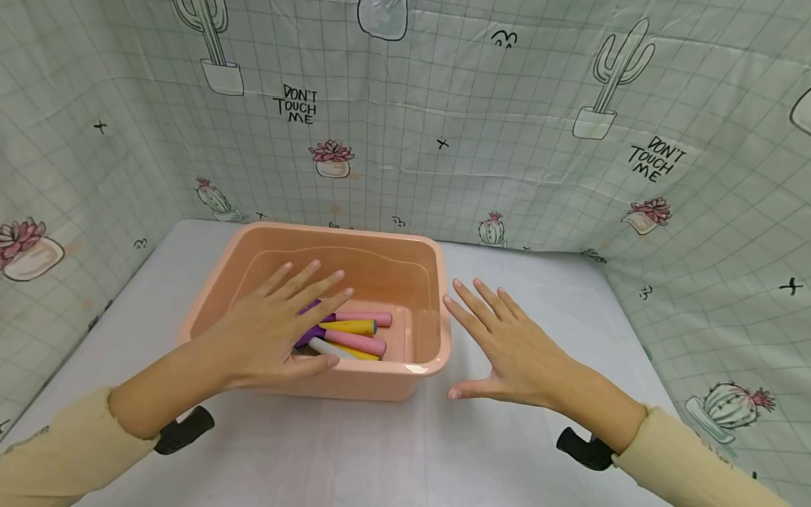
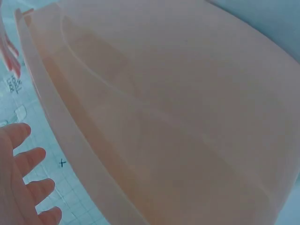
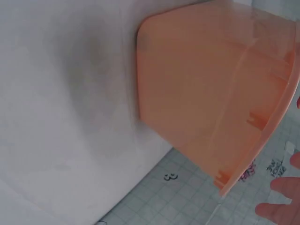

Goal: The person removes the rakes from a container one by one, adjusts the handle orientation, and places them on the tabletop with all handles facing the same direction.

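With all fingers fanned and nothing held, a person's two hands reach in over a white-covered counter (image 1: pixel 380 451), the left hand (image 1: pixel 275 331) above a peach-coloured, rectangular plastic basin (image 1: pixel 380 384) and the right hand (image 1: pixel 510 352) just beyond its right rim. Position is likely to count most: the slim rods lie inside the basin on its floor, below the left hand and to the right hand's left, making the left the nearer of the pair. Their long axes run roughly left to right, as does the basin's, with the far ends towards the right. Visible in the single basin are two pink cylindrical rods (image 1: pixel 361 343), two yellow tapered rods (image 1: pixel 355 327), one whitish rod (image 1: pixel 332 350) and two purple parts (image 1: pixel 312 333) at the pink rods' left ends; the left hand may conceal more.
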